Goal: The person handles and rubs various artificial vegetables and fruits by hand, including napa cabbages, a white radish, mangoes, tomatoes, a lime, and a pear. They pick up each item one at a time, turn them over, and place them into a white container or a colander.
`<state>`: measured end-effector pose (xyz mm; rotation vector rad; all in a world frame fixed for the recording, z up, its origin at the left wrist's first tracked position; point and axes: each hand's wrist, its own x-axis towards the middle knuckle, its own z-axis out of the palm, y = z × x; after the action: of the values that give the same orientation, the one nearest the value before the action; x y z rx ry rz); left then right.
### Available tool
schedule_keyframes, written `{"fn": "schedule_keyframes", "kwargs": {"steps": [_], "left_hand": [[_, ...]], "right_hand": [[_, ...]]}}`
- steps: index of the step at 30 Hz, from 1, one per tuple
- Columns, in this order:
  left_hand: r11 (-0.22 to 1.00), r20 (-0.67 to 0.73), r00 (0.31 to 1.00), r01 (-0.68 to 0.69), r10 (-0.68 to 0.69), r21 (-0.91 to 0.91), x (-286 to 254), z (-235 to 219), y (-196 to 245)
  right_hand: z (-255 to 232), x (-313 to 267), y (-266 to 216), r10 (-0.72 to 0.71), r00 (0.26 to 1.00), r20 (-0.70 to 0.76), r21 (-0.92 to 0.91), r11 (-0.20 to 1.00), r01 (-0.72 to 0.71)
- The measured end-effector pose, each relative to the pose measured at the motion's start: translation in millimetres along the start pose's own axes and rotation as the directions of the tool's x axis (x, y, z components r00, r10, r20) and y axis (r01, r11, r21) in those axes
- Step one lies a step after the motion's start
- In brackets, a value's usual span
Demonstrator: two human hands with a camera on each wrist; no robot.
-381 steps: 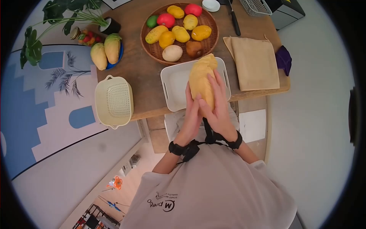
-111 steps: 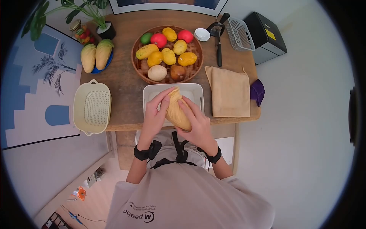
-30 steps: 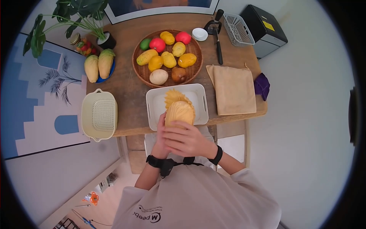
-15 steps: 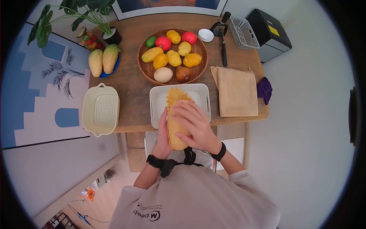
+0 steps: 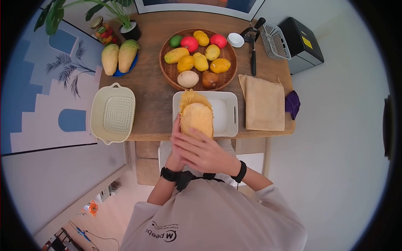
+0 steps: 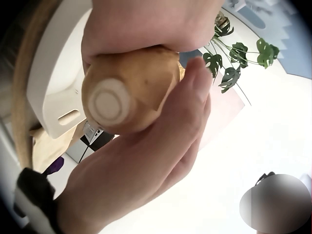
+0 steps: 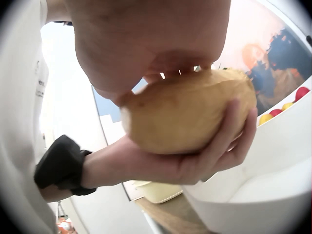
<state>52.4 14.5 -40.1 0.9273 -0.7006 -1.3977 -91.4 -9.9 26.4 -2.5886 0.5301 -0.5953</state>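
A yellow napa cabbage (image 5: 197, 119) with frilly leaf tips lies along my left hand (image 5: 176, 155), above the white tray (image 5: 226, 113). In the right wrist view, the fingers (image 7: 229, 129) of my left hand curl up round its side from below. My right hand (image 5: 207, 157) lies across the lower end of the cabbage, fingers fairly straight and slightly spread. The left wrist view shows the pale round cut base (image 6: 108, 101) facing the camera, with the right hand's fingers (image 6: 178, 114) laid along the side. Part of the left palm is hidden behind the right hand.
Behind the tray stands a wicker basket (image 5: 163, 73) of fruit. A pale green colander (image 5: 95, 113) is at left, two cabbages (image 5: 119, 58) on a blue plate beyond it. At right lie a folded cloth (image 5: 264, 104), a purple cloth (image 5: 292, 104) and a black-handled knife (image 5: 253, 62).
The cabbage was turned and handled over the tray. In the last half second the right hand has slid from its upper leaves down to its lower end; the left hand keeps hold.
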Motion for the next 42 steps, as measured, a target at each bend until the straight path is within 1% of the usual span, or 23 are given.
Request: {"fn": "schedule_keyframes", "kwargs": {"steps": [1, 3, 4, 5, 6, 9, 10, 11, 12, 13, 14, 15, 18, 21, 24, 25, 27, 30, 33, 36, 39, 40, 42], "left_hand": [[0.978, -0.053, 0.995, -0.078, 0.090, 0.193, -3.2, 3.6, -1.7], [0.996, -0.143, 0.989, 0.047, -0.036, 0.076, -1.4, 3.2, -0.3], [0.943, -0.121, 0.958, 0.225, -0.260, -0.246, 6.9, 4.1, 5.3], [0.760, -0.026, 0.891, 0.371, -0.453, -0.533, 12.6, 4.8, 8.4], [0.730, 0.047, 0.901, 0.379, -0.431, -0.569, 14.5, 3.7, 4.5], [0.824, -0.075, 0.935, 0.266, -0.347, -0.500, -3.3, -4.4, -24.4], [0.949, -0.134, 0.969, 0.167, -0.208, -0.269, -5.6, -2.2, -22.9], [0.998, -0.156, 0.986, 0.052, -0.054, -0.017, -7.6, 0.3, -21.7], [0.997, -0.167, 0.983, 0.072, -0.076, -0.029, -5.8, 1.7, -20.3], [0.995, -0.178, 0.979, 0.092, -0.098, -0.042, -3.5, 4.3, -16.8], [0.918, -0.161, 0.940, 0.238, -0.300, -0.317, 5.3, 8.6, -6.0], [0.748, -0.089, 0.873, 0.355, -0.480, -0.560, 10.8, 12.1, 1.7], [0.756, -0.088, 0.876, 0.354, -0.474, -0.551, 14.9, 25.0, 7.0], [0.908, -0.128, 0.934, 0.282, -0.334, -0.309, 9.4, 14.9, -14.3], [0.797, -0.083, 0.871, 0.399, -0.484, -0.453, 15.3, 19.2, -2.3], [0.779, -0.069, 0.871, 0.395, -0.486, -0.488, 14.9, 23.8, 1.9], [0.739, -0.043, 0.876, 0.379, -0.481, -0.557, 15.5, 35.6, 10.1], [0.770, -0.068, 0.873, 0.387, -0.483, -0.508, 17.2, 47.6, 15.3], [0.733, -0.068, 0.869, 0.369, -0.491, -0.571, 20.9, 42.9, 8.4], [0.822, -0.040, 0.924, 0.318, -0.380, -0.473, 21.7, 43.1, 15.3], [0.745, 0.118, 0.911, 0.392, -0.395, -0.539, 17.8, 45.0, 17.9], [0.731, 0.116, 0.892, 0.427, -0.437, -0.532, 15.8, 46.4, 17.3], [0.698, 0.109, 0.849, 0.492, -0.517, -0.520, 12.9, 51.2, 14.5]], "right_hand": [[0.4, 1.8, 1.5, 0.003, 1.000, -0.019, -0.015, 1.000, -0.004], [-1.7, 5.0, 6.4, 0.010, 0.998, -0.060, -0.041, 0.999, -0.013], [-6.3, 9.9, 9.2, 0.093, 0.990, -0.103, -0.041, 0.994, -0.098], [-13.9, 17.0, 12.8, 0.174, 0.974, -0.147, -0.040, 0.983, -0.182], [-18.3, 21.1, 15.1, 0.253, 0.948, -0.192, -0.037, 0.964, -0.264], [-5.4, 18.4, 6.5, 0.168, 0.980, -0.110, -0.070, 0.982, -0.176], [-0.2, 13.2, 4.8, 0.123, 0.989, -0.082, -0.080, 0.988, -0.130], [5.4, 7.3, 3.7, 0.078, 0.996, -0.053, -0.090, 0.993, -0.082], [7.8, 3.8, 4.3, 0.029, 0.999, -0.021, -0.097, 0.995, -0.031], [4.9, 2.9, 8.1, 0.076, 0.995, -0.065, -0.077, 0.994, -0.081], [-0.1, 1.7, 13.6, 0.125, 0.986, -0.109, -0.052, 0.990, -0.131], [-3.1, 0.4, 16.1, 0.176, 0.973, -0.153, -0.024, 0.983, -0.181], [-7.8, -0.8, 10.6, 0.297, 0.920, -0.255, 0.014, 0.953, -0.304], [6.6, -16.5, 2.1, 0.150, 0.979, -0.138, -0.105, 0.981, -0.165], [-1.7, -24.7, 7.3, 0.156, 0.969, -0.194, -0.009, 0.987, -0.160], [-6.1, -26.0, 11.7, 0.234, 0.929, -0.286, 0.062, 0.972, -0.226], [-15.2, -25.8, 22.0, 0.387, 0.810, -0.441, 0.217, 0.922, -0.322], [-11.9, -26.0, 18.1, 0.407, 0.789, -0.460, 0.277, 0.910, -0.308], [-3.4, -34.3, -2.3, 0.364, 0.865, -0.346, 0.143, 0.931, -0.335], [0.3, -39.7, 2.6, 0.352, 0.862, -0.364, 0.245, 0.929, -0.276], [-16.3, -30.2, 15.2, 0.502, 0.707, -0.498, 0.378, 0.859, -0.344], [-20.4, -29.9, 23.4, 0.507, 0.684, -0.525, 0.368, 0.860, -0.355], [-23.9, -26.2, 32.7, 0.535, 0.656, -0.533, 0.430, 0.838, -0.335]]}}
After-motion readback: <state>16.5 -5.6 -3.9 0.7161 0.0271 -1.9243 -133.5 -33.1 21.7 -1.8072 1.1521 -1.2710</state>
